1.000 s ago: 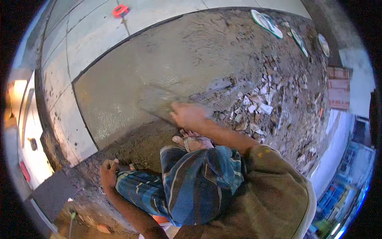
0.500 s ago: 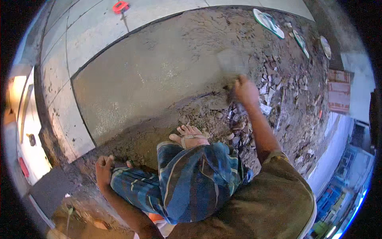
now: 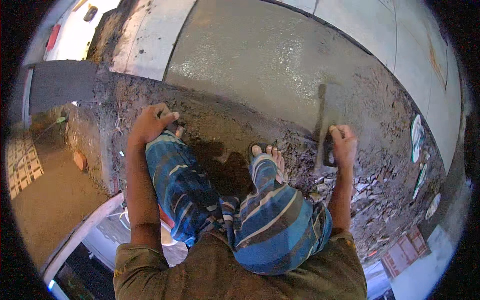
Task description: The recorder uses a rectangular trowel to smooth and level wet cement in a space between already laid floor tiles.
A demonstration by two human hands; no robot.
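Note:
My right hand is closed round the handle of a long rectangular plastering trowel. The trowel's narrow blade lies across the near right border of the wet mortar, a smooth grey patch with shiny spots. My left hand hangs over my left knee with fingers loosely bent and thumb apart, and no tool shows in it. My foot in a sandal stands on the rough soil just short of the mortar.
Pale floor tiles border the mortar at left and far right. Broken tile pieces litter the soil at right, near loose flip-flops. A lower sandy area with a brick lies at left. Beside me stands a bucket.
The view has swung round to the right, so the mortar and tiles appear turned. My right hand's trowel, blurred by motion before, now shows clearly. My left hand stays by the knee.

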